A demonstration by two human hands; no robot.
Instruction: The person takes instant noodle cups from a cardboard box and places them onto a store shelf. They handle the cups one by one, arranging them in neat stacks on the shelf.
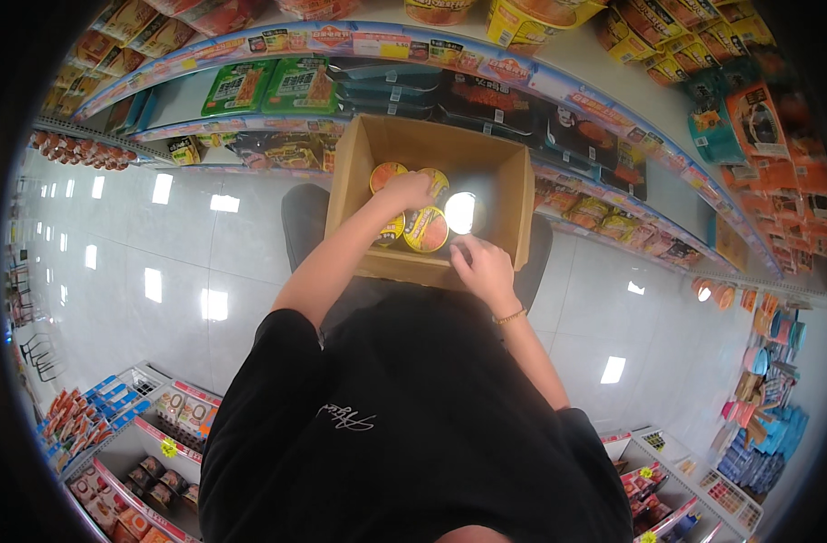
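Observation:
An open cardboard box (515, 203) stands before me, against the shelf. Inside it are several round instant-noodle tubs with yellow-rimmed lids, one lid (425, 229) facing up near the front. Beside them, a round bright surface (461, 212) reflects the light strongly; whether it is a lid or a tub's bottom cannot be told. My left hand (410, 191) reaches over the tubs, its fingers at the rear yellow tub (435, 182); its grip is hidden. My right hand (482, 266) is at the box's front edge, fingertips bent close to the bright round surface.
Shelves rise behind the box, with green noodle packs (299, 85), black trays (484, 102) and yellow noodle tubs (546, 20). Orange packs (766, 129) hang at the right. Low display bins (131, 468) stand behind me on both sides. Around me is glossy tiled floor (182, 271).

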